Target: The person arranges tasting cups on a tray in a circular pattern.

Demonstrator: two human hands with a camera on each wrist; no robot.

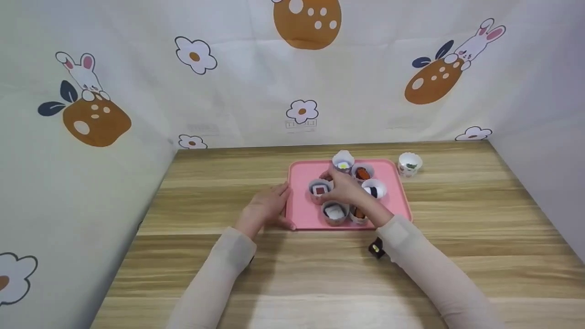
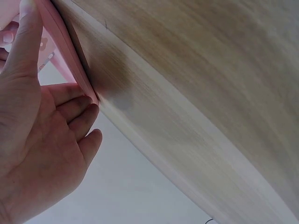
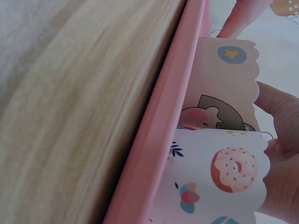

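A pink tray (image 1: 299,210) carries several patterned paper cups with small food-like pieces inside. My left hand (image 1: 265,208) rests along the tray's left edge, its fingers against the side and thumb by the near-left corner. In the left wrist view the left fingers (image 2: 77,105) are loosely bent against the tray's rim. Over the cups reaches my right hand (image 1: 345,186), gripping the leftmost paper cup (image 1: 315,197), which contains a white square with a dark red centre. The right thumb (image 3: 275,95) is at that cup's scalloped rim; the far fingertips are partly hidden.
Beside the held cup stand cups with a white piece (image 1: 335,211), a yellow-and-white piece (image 1: 343,165), and red-orange bits (image 1: 363,173). Another cup (image 1: 408,165) with something green stands on the wooden table (image 1: 448,196), right of the tray. A patterned cloth (image 1: 247,91) hangs behind.
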